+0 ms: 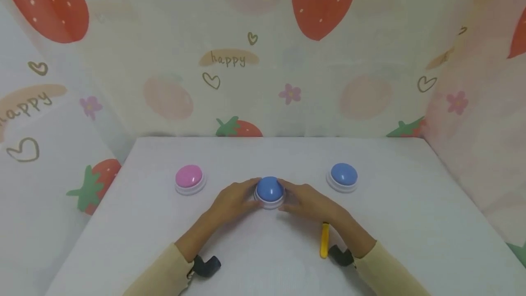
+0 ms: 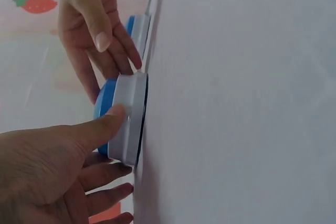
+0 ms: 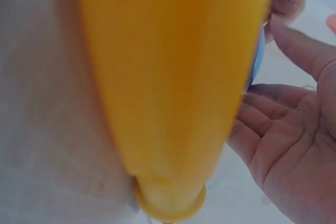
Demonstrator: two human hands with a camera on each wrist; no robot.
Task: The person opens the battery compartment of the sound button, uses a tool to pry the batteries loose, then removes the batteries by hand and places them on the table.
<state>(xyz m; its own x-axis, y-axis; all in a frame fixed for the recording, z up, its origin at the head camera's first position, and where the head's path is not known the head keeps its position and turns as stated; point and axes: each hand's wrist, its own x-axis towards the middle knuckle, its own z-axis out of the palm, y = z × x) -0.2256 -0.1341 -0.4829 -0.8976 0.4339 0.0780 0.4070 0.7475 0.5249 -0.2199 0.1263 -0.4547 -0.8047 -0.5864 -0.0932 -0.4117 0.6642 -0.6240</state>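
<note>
A round button (image 1: 270, 189) with a blue dome and white base sits mid-table between both hands. My left hand (image 1: 236, 200) holds its left side; in the left wrist view the thumb (image 2: 107, 127) presses the white base, with fingers on the far side. From the right, my right hand (image 1: 308, 201) reaches in, its fingertips at the dome's far right edge. In the left wrist view, that hand's thumb (image 2: 97, 27) stands apart from the button. A yellow-handled screwdriver (image 1: 324, 241) lies beneath the right forearm; its handle (image 3: 168, 77) fills much of the right wrist view.
A pink button (image 1: 189, 176) stands to the left, and a second blue button (image 1: 344, 175) to the right, both on white bases. The white table (image 1: 263, 150) ends at a strawberry-printed backdrop (image 1: 255, 90), with similar cloth along both sides.
</note>
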